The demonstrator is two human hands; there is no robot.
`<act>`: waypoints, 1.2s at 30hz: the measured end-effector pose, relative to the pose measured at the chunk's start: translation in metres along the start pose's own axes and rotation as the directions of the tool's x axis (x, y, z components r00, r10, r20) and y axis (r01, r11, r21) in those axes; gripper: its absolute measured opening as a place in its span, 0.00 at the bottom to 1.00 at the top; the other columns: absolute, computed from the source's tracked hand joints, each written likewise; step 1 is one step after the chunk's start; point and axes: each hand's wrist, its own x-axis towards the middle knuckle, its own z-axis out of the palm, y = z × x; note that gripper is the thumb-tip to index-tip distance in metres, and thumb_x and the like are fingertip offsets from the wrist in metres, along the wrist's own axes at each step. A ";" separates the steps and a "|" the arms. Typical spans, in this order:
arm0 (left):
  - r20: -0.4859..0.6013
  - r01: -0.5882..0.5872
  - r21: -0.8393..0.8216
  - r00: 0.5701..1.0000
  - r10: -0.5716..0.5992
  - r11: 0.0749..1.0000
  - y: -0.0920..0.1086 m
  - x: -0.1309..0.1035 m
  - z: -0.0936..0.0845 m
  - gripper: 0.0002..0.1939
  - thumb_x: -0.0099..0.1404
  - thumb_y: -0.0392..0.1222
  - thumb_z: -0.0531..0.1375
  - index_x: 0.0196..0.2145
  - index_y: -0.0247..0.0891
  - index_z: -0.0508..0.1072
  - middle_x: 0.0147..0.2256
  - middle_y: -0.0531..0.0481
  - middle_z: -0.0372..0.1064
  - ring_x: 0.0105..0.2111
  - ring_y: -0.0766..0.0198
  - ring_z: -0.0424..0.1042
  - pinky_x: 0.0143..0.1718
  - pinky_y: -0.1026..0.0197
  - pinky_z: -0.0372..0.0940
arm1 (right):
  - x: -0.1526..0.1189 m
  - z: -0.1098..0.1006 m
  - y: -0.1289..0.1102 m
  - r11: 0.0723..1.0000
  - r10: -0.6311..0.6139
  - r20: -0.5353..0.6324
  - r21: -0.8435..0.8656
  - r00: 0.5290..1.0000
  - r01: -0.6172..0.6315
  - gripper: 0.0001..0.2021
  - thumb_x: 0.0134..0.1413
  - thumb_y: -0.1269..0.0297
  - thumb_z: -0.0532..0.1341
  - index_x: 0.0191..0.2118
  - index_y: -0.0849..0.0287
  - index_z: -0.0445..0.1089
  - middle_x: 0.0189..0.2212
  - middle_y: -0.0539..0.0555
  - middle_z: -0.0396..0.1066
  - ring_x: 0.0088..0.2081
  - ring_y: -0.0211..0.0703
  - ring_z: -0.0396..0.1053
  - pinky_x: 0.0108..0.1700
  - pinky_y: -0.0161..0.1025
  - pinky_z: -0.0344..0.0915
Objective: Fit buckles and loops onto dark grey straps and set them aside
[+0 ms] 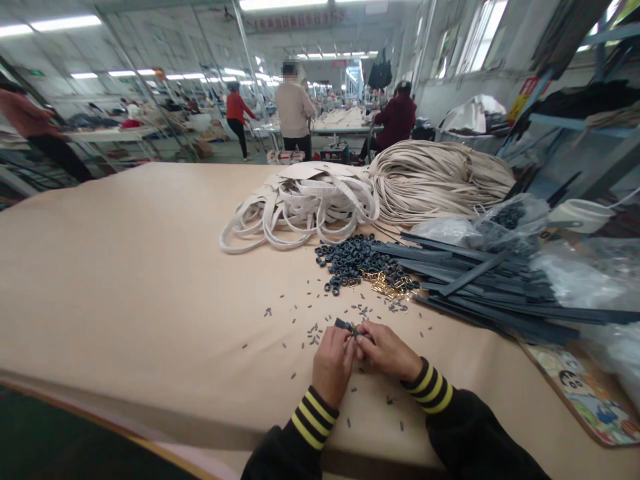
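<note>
Above the paper-covered table, my left hand point(332, 360) and my right hand point(391, 352) meet with fingertips pinched together. Between them is a short dark blue-grey strap point(343, 324), its end poking out past my left fingers. A small gold buckle point(355, 329) shows at the strap, partly covered by my fingers. Both hands are closed on this piece. Small dark cut bits point(313, 335) lie scattered around them. Just beyond sit a heap of dark strap loops point(350, 259) and a small pile of gold buckles point(393, 285).
Long dark strips point(475, 273) lie in a stack at right. Behind are looped pale straps point(300, 207) and a big pale strap bundle point(435, 177). Clear plastic bags point(575, 273), a white bucket point(580, 217) and a printed board point(590, 393) are rightward. People work in the background.
</note>
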 end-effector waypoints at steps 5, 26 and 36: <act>0.139 0.223 -0.083 0.968 -0.210 0.971 -0.009 0.005 0.005 0.03 0.58 0.36 0.51 0.28 0.35 0.64 0.27 0.50 0.62 0.26 0.66 0.62 0.28 0.62 0.61 | -0.002 0.003 0.001 0.969 -0.032 -0.016 -0.246 0.999 0.027 0.04 0.52 0.71 0.49 0.28 0.59 0.56 0.21 0.49 0.66 0.25 0.35 0.64 0.29 0.31 0.56; 0.154 0.304 -0.174 0.948 -0.279 0.936 -0.009 0.010 0.000 0.01 0.54 0.34 0.52 0.27 0.37 0.61 0.25 0.52 0.61 0.25 0.66 0.61 0.28 0.63 0.58 | 0.000 0.004 0.003 0.979 0.013 -0.054 -0.200 0.998 -0.023 0.09 0.52 0.68 0.51 0.23 0.60 0.60 0.21 0.50 0.64 0.25 0.35 0.60 0.28 0.32 0.51; 0.350 0.465 -0.345 0.870 -0.348 0.815 -0.018 0.014 -0.001 0.05 0.57 0.40 0.52 0.27 0.36 0.61 0.20 0.55 0.59 0.19 0.69 0.60 0.21 0.65 0.58 | -0.004 0.006 0.010 0.967 0.005 -0.133 -0.251 0.991 -0.039 0.10 0.54 0.67 0.50 0.23 0.60 0.57 0.19 0.48 0.60 0.24 0.35 0.58 0.28 0.32 0.49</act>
